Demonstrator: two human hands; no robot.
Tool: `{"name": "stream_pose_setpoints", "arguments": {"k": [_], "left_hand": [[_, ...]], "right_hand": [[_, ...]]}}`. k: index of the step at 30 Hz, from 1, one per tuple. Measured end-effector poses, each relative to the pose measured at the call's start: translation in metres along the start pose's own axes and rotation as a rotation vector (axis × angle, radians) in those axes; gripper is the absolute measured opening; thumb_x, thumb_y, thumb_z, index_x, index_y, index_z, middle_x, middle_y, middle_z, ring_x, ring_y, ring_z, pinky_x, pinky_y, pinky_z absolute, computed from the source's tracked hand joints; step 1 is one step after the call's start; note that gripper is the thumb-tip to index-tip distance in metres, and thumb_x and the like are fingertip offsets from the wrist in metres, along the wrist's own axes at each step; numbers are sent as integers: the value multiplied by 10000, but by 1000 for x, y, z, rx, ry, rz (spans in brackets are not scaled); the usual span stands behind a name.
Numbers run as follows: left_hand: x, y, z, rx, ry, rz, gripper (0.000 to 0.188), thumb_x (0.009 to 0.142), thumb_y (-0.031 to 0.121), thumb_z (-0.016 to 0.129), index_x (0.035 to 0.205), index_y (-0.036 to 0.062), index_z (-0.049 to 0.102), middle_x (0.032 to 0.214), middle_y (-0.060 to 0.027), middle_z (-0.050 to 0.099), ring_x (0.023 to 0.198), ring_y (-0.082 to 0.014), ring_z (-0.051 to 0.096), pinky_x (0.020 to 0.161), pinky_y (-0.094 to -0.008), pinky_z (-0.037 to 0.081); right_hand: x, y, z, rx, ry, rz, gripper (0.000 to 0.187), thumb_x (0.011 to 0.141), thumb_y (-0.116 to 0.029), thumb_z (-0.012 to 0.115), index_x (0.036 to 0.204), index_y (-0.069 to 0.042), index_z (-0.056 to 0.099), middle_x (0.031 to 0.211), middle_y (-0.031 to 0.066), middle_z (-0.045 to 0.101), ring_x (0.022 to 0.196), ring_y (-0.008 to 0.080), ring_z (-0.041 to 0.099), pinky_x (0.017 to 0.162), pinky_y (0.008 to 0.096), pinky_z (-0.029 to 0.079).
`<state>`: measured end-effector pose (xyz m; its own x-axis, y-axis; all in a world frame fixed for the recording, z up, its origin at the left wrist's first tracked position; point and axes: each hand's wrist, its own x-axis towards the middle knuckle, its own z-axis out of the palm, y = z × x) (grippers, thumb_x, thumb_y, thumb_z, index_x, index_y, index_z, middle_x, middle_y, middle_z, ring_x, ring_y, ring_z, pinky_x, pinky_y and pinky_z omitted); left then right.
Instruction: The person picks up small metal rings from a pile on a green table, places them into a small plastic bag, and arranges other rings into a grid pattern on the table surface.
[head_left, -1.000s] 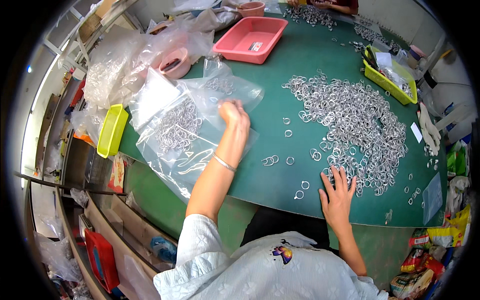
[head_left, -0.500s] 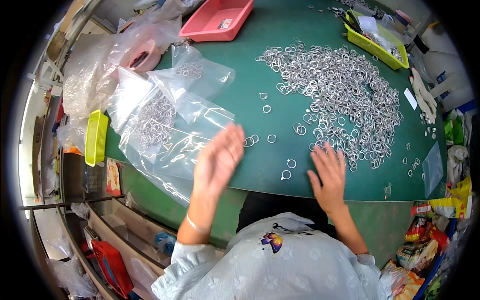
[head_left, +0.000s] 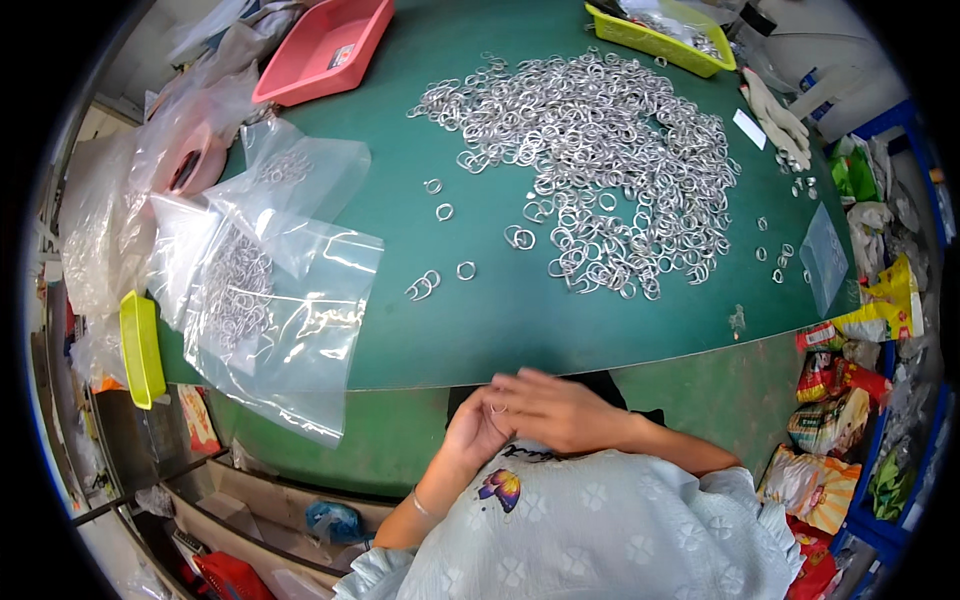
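My left hand (head_left: 473,437) and my right hand (head_left: 565,412) are together at the table's front edge, close to my shirt. A small silver metal ring (head_left: 499,408) shows at the fingers of my left hand, which are curled round it. My right hand lies across the left fingertips; its fingers are blurred, and what they hold, if anything, is hidden. On the green table (head_left: 440,340) a large heap of similar metal rings (head_left: 640,180) is spread beyond my hands. Several loose rings lie left of the heap, among them one ring (head_left: 466,270) by itself.
Clear plastic bags (head_left: 310,290) with rings in them lie at the left. Behind them are a pink tray (head_left: 335,55) and a pink bowl (head_left: 205,165). A yellow-green basket (head_left: 660,35) stands at the back right, near a white glove (head_left: 775,115). Colourful packages (head_left: 830,420) are at the right.
Both hands have drawn back from over the table and come together by my shirt. The two rings near the front edge are gone from the table. The view has shifted to the right.
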<state>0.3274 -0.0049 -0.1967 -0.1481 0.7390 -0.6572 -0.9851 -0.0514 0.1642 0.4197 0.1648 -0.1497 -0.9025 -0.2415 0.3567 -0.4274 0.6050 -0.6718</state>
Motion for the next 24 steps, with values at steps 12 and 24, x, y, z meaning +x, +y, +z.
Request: {"name": "stream_pose_setpoints", "arguments": {"k": [12, 24], "left_hand": [[1, -3, 5, 153, -32, -14, 336, 890, 19, 531, 1222, -28, 530, 1032, -104, 621, 873, -151, 571, 776, -265, 473], [-19, 16, 32, 364, -291, 83, 317, 932, 52, 481, 1240, -8, 522, 995, -110, 616, 691, -104, 463, 601, -212, 375]], "right_hand": [[28, 44, -23, -497, 401, 671, 769, 780, -302, 709, 1383, 9, 344, 1455, 319, 178, 1334, 536, 155, 1043, 614, 207], [64, 55, -44, -432, 352, 450, 484, 818, -188, 660, 1271, -92, 518, 1412, 144, 376, 1343, 353, 296, 1066, 525, 233]]}}
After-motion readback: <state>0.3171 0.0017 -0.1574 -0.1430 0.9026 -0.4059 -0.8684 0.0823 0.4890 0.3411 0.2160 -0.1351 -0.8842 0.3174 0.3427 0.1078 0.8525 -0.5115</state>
